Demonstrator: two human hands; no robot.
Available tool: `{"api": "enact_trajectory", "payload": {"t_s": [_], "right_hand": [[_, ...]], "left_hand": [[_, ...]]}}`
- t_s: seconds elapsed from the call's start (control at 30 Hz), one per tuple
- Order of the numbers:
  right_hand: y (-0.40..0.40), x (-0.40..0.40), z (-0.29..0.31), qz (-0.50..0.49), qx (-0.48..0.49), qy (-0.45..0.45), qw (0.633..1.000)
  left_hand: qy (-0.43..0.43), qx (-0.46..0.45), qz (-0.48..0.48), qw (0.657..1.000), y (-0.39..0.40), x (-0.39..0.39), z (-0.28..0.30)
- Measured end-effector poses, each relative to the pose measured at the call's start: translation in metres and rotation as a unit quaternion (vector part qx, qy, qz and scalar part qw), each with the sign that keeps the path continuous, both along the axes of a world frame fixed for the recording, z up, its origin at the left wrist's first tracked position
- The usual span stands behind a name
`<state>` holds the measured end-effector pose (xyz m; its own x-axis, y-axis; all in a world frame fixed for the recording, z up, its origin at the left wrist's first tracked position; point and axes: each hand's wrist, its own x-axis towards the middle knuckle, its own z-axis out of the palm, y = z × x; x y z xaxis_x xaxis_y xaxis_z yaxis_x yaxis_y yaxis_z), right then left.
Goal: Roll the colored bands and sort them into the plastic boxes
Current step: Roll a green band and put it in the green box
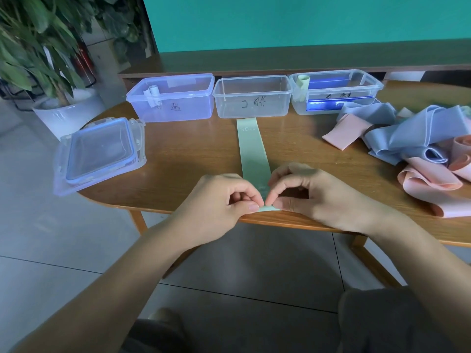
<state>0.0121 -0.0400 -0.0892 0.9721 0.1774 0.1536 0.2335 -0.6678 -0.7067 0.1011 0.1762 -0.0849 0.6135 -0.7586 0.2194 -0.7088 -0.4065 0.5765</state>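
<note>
Both left hand [230, 200] and right hand [303, 193] pinching near end of green band [252, 149]; looks thin, floppy, stretchy, best gripped at edge.

Three plastic boxes stand in a row along the far side of the table [193, 154]: left box [173, 98], middle box [252, 96], right box [334, 91], each near the next. A stack of lids [100, 152] lies at the table's left edge, before the left box. One band [252, 149] lies flat from the middle box toward the near edge, where the left hand [219, 200] and right hand [313, 192] pinch its end. A heap of bands [413, 149] lies on the right. A potted plant [48, 59] stands on the floor, left of the table.
</note>
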Motion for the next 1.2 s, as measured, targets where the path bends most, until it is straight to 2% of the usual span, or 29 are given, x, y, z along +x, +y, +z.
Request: {"api": "enact_trajectory", "payload": {"t_s": [0.13,0.37,0.7,0.87,1.03,1.2], "right_hand": [[-0.001,-0.003,-0.003,0.0,-0.05,-0.025,0.998],[0.001,-0.002,-0.004,-0.025,-0.03,-0.033,0.999],[0.001,0.003,-0.003,-0.093,-0.044,-0.024,0.994],[0.002,0.007,0.001,-0.128,-0.039,0.01,0.991],[0.002,0.011,0.002,-0.157,-0.043,0.012,0.987],[0.002,0.01,-0.003,-0.094,-0.024,-0.034,0.995]], "left_hand": [[-0.06,0.021,-0.006,0.998,0.002,-0.003,-0.002],[-0.065,0.005,0.012,0.998,0.001,-0.004,-0.005],[-0.115,-0.01,0.028,0.993,-0.001,0.001,-0.009],[-0.086,-0.037,0.051,0.994,-0.004,0.0,-0.008],[-0.085,-0.046,0.018,0.995,-0.006,0.0,-0.011],[-0.127,-0.031,-0.022,0.991,-0.004,0.003,-0.016]]}}
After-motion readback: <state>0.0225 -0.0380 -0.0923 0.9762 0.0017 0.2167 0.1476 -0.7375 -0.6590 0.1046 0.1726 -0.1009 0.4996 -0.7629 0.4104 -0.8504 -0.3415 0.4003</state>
